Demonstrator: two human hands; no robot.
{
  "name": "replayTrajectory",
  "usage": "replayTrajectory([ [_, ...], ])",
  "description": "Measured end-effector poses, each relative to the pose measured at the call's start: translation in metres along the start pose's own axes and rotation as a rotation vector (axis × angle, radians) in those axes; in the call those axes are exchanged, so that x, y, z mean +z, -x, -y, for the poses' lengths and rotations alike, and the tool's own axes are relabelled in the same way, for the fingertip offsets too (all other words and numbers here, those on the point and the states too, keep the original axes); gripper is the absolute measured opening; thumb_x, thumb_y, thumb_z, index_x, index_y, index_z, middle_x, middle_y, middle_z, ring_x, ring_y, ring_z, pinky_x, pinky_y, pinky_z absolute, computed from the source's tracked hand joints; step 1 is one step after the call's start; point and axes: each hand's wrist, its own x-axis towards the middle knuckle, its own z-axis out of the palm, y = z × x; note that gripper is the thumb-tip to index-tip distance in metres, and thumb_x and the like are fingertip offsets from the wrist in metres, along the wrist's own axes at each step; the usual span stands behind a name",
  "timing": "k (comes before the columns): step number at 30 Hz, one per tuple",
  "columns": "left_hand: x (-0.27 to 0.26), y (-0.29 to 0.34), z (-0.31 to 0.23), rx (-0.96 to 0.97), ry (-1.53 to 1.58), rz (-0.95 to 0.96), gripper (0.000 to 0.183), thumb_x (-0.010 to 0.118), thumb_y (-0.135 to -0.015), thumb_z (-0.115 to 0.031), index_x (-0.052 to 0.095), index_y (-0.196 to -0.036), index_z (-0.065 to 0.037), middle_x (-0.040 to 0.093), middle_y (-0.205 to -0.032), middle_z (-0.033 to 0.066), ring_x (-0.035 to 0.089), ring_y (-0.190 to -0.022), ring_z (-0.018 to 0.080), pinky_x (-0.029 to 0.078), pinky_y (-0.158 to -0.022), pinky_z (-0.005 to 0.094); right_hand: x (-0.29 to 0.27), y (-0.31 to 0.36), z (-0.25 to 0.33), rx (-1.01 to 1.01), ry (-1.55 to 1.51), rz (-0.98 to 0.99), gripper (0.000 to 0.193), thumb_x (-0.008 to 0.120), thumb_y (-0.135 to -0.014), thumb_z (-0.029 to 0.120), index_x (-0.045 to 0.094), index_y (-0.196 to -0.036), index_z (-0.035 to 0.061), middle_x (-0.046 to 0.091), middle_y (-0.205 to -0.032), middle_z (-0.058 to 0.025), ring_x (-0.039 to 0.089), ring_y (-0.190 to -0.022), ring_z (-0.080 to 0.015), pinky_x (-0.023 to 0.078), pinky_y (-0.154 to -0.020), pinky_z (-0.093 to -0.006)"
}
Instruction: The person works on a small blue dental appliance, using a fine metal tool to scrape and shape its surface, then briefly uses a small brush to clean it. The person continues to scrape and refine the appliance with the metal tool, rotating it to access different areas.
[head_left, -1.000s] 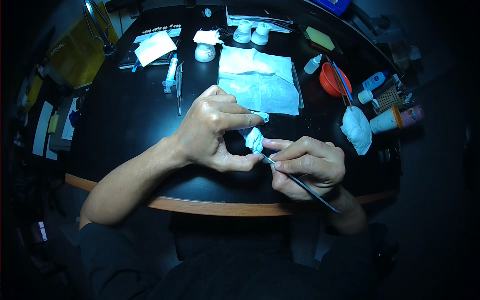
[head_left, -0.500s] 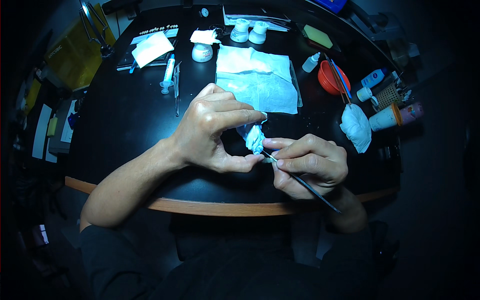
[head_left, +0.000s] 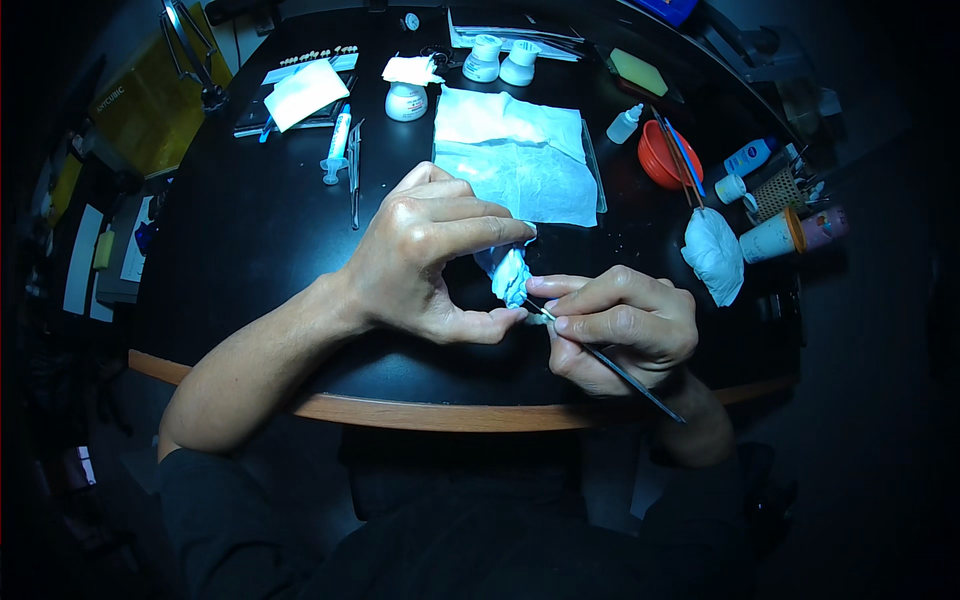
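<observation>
Between the thumb and fingers of my left hand (head_left: 420,250) is a small, lumpy, pale blue-white piece (head_left: 511,275) that looks like a dental model. My left index finger lies on its far end and the thumb is at its near end. My right hand (head_left: 635,325) pinches a slim dark-handled tool (head_left: 636,381) like a pen. Its thin, light tip points at the near right side of the pale piece; whether they touch is too small to tell. The right fingertips are close beside the piece.
Beyond my hands lies a white paper sheet (head_left: 515,180). Two white jars (head_left: 481,62) and a paper-topped jar (head_left: 406,103) stand farther back. Left are a syringe (head_left: 338,150) and tweezers (head_left: 355,185); right, a red bowl (head_left: 660,160), a dropper bottle (head_left: 624,124) and crumpled tissue (head_left: 712,255).
</observation>
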Motion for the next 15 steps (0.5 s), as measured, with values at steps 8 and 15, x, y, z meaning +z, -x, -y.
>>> replayTrajectory([
  [8,0.0003,-0.0008,-0.0006,0.005,-0.003,0.006,0.053,0.090,-0.066,-0.039,0.081,-0.106,-0.006,0.079,-0.095,0.0051,0.064,-0.074,0.0161,0.042,-0.075,0.0351,-0.0020,0.0015,0.0002,0.014,0.011,0.025,0.019,0.082,-0.077,-0.010,0.074,-0.094,-0.0040,0.074,-0.088,-0.0163,0.081,-0.089,-0.0330,0.069,-0.088,-0.0444],
  [15,-0.0002,-0.0008,-0.0020,-0.011,-0.002,0.019,0.053,0.091,-0.065,-0.039,0.081,-0.106,-0.005,0.079,-0.093,0.0056,0.064,-0.073,0.0164,0.043,-0.076,0.0346,-0.0014,0.0005,0.0016,0.017,-0.006,0.014,0.017,0.081,-0.079,-0.010,0.074,-0.093,-0.0041,0.073,-0.089,-0.0167,0.081,-0.089,-0.0328,0.069,-0.088,-0.0447],
])
